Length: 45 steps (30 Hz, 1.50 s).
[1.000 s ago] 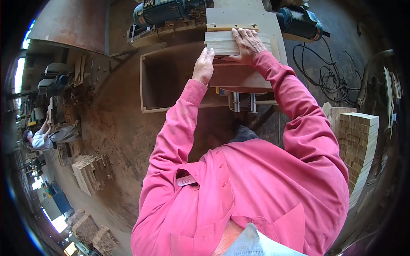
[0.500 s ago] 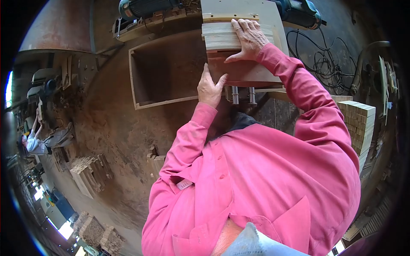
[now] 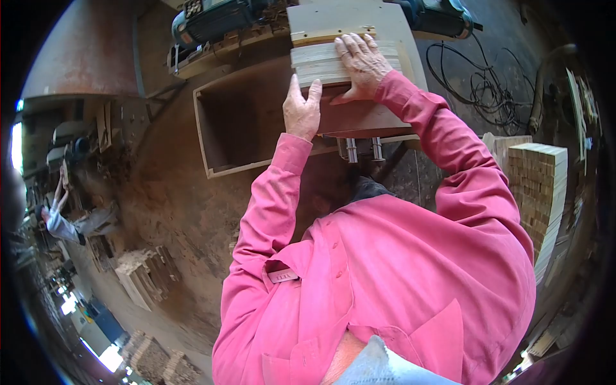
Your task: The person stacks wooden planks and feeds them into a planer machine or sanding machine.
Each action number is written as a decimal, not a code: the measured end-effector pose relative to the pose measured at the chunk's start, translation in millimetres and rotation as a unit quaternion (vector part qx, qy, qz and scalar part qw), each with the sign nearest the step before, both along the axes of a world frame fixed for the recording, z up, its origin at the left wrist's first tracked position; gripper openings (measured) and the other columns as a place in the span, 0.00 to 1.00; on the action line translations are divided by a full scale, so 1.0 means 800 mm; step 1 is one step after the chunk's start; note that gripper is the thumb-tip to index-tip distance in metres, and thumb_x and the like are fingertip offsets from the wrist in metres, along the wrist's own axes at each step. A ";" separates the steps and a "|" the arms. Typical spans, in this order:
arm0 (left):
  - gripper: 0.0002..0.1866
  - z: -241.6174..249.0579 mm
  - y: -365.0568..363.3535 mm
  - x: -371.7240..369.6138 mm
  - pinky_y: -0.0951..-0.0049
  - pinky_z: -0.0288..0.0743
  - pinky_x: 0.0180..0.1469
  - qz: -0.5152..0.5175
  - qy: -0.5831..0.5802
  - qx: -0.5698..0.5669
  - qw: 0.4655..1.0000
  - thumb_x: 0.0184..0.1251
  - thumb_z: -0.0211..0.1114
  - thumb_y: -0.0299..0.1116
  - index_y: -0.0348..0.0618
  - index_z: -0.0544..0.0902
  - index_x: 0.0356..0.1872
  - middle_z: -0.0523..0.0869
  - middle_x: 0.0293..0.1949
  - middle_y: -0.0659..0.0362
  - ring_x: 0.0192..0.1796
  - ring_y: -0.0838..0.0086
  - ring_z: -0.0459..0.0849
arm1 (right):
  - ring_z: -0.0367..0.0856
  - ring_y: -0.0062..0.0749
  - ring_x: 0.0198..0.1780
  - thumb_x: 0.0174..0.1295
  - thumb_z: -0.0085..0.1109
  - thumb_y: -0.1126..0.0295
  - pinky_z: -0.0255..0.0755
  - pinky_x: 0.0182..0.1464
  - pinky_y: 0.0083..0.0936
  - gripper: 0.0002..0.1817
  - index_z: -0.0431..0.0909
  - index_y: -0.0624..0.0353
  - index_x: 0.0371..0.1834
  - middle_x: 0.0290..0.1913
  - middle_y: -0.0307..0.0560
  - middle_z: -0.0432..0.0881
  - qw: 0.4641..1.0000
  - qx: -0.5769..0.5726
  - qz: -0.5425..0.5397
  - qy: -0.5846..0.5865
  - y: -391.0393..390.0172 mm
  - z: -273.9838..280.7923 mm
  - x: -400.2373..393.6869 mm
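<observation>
A bundle of pale wooden strips [image 3: 317, 63] lies on a grey machine table [image 3: 333, 19], against a wooden fence strip [image 3: 327, 37] with dark holes. My right hand [image 3: 362, 67] rests flat on the strips, its fingers spread and its thumb toward the reddish-brown near part of the table [image 3: 359, 117]. At the left ends of the strips is my left hand [image 3: 303, 109], with thumb and fingers apart and pointing away from me. Its fingertips are beside the table's left edge.
An open wooden box [image 3: 237, 115] sits left of the table. Motors [image 3: 221, 19] stand behind it on both sides. Coiled black cable [image 3: 484, 90] lies at the right. Stacked wood blocks [image 3: 536, 192] are near my right elbow. Another person [image 3: 61, 224] works at the far left.
The view has shifted a little. My left hand has moved slightly away from the table's near part, toward the left ends of the strips. My right hand stays on the strips.
</observation>
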<state>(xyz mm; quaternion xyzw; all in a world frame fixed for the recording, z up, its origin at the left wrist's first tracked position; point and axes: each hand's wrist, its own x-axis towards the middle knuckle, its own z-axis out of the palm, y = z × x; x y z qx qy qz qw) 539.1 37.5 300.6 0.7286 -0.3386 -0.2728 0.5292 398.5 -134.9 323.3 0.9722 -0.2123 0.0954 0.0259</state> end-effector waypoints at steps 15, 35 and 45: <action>0.37 0.011 0.057 -0.076 0.51 0.61 0.83 -0.064 -0.422 -0.045 0.903 0.76 0.70 0.43 0.30 0.69 0.78 0.70 0.79 0.37 0.82 0.45 0.67 | 0.60 0.70 0.82 0.49 0.72 0.24 0.49 0.85 0.60 0.71 0.61 0.77 0.79 0.78 0.77 0.66 1.000 -0.021 0.017 0.002 0.013 -0.006 -0.015; 0.31 -0.052 -0.080 -0.069 0.53 0.65 0.81 -0.160 -0.615 0.096 0.766 0.69 0.66 0.35 0.32 0.76 0.71 0.78 0.72 0.42 0.76 0.50 0.75 | 0.67 0.70 0.77 0.47 0.70 0.21 0.54 0.82 0.60 0.71 0.65 0.79 0.76 0.73 0.76 0.71 0.996 -0.075 0.018 -0.052 -0.121 -0.014 0.063; 0.29 -0.056 -0.257 0.024 0.54 0.68 0.78 -0.140 -0.635 0.157 0.743 0.72 0.57 0.30 0.29 0.73 0.73 0.76 0.74 0.40 0.74 0.51 0.77 | 0.66 0.66 0.78 0.46 0.71 0.21 0.54 0.83 0.57 0.70 0.65 0.76 0.76 0.74 0.74 0.70 0.995 -0.049 -0.005 -0.084 -0.294 -0.029 0.173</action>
